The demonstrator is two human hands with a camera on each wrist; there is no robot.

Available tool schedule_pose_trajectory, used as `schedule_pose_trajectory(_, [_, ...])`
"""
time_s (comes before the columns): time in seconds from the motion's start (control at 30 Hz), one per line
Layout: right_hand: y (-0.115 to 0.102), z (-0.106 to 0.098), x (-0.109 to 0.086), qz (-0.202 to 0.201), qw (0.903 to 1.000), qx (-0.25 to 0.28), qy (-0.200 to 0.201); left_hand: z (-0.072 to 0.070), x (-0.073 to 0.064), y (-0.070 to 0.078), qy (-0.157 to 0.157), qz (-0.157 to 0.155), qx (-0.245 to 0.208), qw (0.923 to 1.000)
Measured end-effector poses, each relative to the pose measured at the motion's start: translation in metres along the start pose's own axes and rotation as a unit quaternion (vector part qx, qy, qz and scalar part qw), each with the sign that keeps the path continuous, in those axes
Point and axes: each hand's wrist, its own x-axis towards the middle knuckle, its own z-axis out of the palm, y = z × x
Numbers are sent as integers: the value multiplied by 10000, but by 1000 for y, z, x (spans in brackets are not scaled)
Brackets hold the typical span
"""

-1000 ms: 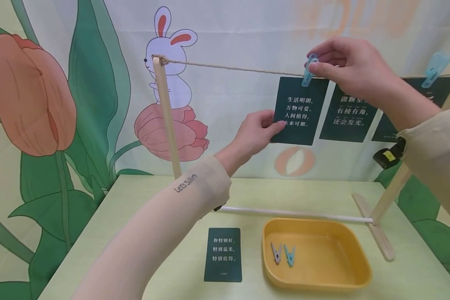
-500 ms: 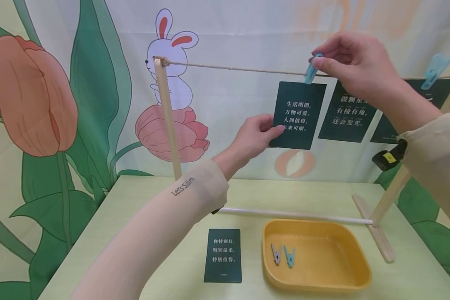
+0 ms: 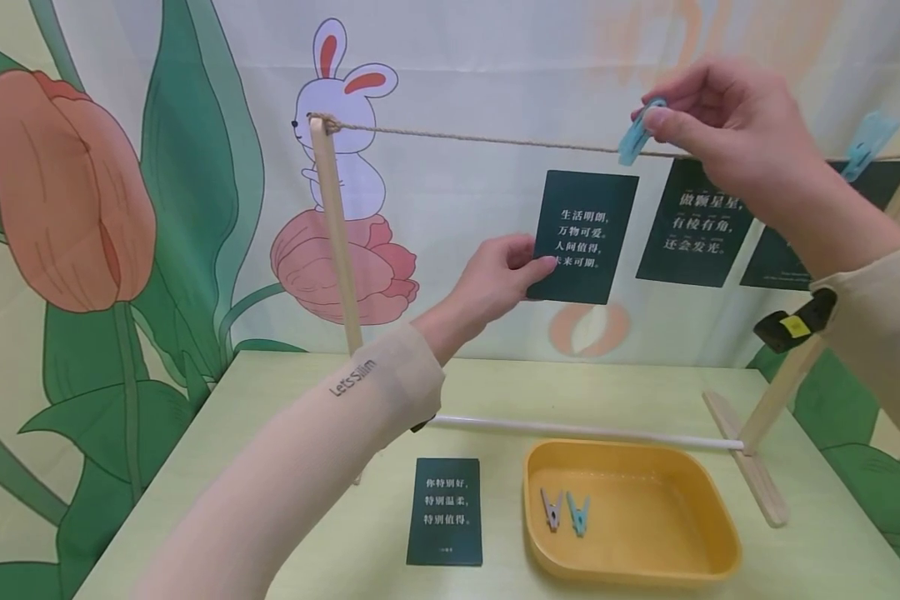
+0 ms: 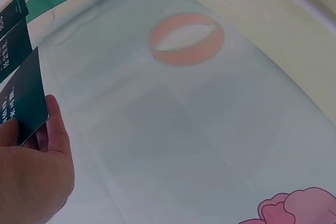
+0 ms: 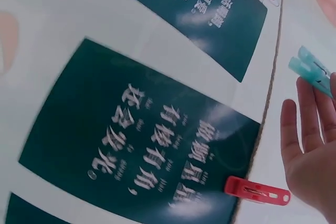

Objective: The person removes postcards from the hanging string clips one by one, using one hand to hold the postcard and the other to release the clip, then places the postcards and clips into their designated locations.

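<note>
Head: my left grip (image 3: 491, 279) pinches the left edge of a dark card (image 3: 588, 233) below the cord (image 3: 457, 136); my right grip (image 3: 750, 125), raised higher, pinches a blue peg (image 3: 636, 140). Left wrist: card cut off. Right wrist: my pinch is cropped.

The person's left arm (image 3: 322, 450) is slanting up from the lower left, the left hand (image 3: 491, 271) pinching, thumb (image 3: 540, 268) in front. The right hand (image 3: 750, 125) is hovering higher, thumb and fingers (image 3: 697, 82) pinching, the right forearm (image 3: 855, 204) sloping down rightward.
</note>
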Motion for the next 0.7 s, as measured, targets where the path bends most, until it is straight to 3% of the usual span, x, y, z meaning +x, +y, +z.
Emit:
schedule_pose_trajectory(0.2, [6, 0, -11, 223, 9967, 640, -454, -5, -5, -6, -38, -67, -56, 10000])
schedule_pose_trajectory(0.37, [9, 0, -22, 305, 9942, 681, -776, -11, -10, -12, -70, -81, -81, 9999])
schedule_pose_trajectory(0.6, [6, 8, -33, 289, 9840, 1199, -1288, -21, -24, -21, -185, -173, -141, 9996])
schedule_pose_trajectory(0.7, [3, 12, -37, 211, 9832, 1045, -1481, -23, -29, -25, -281, -220, -105, 9993])
